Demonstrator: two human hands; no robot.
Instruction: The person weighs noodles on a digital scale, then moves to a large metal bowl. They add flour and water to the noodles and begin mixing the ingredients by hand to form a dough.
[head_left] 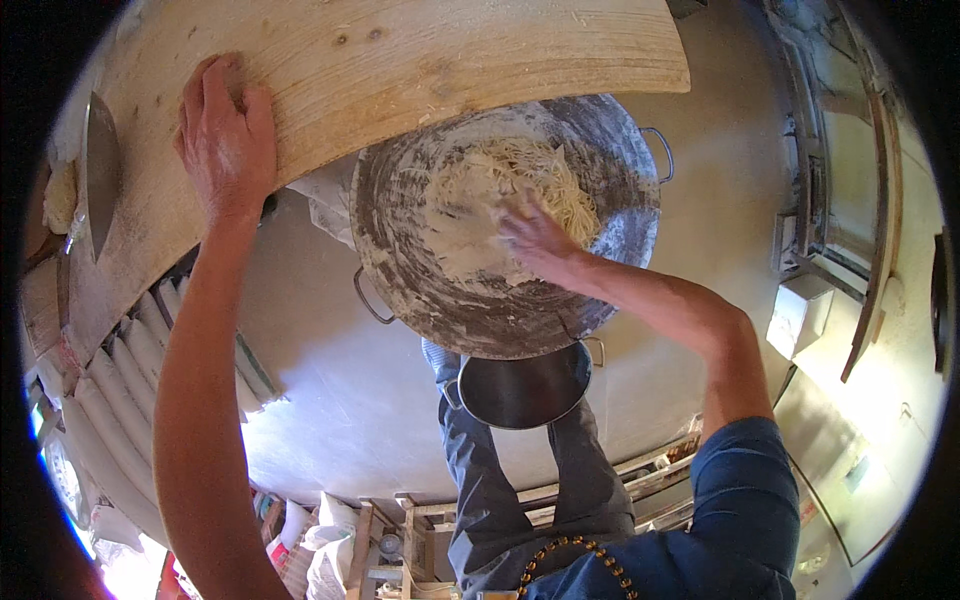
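A wide, flour-dusted metal pan (620,160) with loop handles holds a heap of pale raw noodles (520,175) and loose flour. My right hand (535,240) is down inside the pan, fingers spread on the noodles and flour; it looks blurred. My left hand (225,135) lies flat, fingers apart, on the edge of a large wooden board (400,60) that overhangs the pan's far rim. Nothing is gripped in either hand that I can see.
A smaller dark metal pot (525,390) sits beneath the pan, above my legs. A large knife blade (100,170) rests at the board's left end. Sacks (130,370) are stacked at left, wooden framing (420,520) below, and a white box (800,315) at right.
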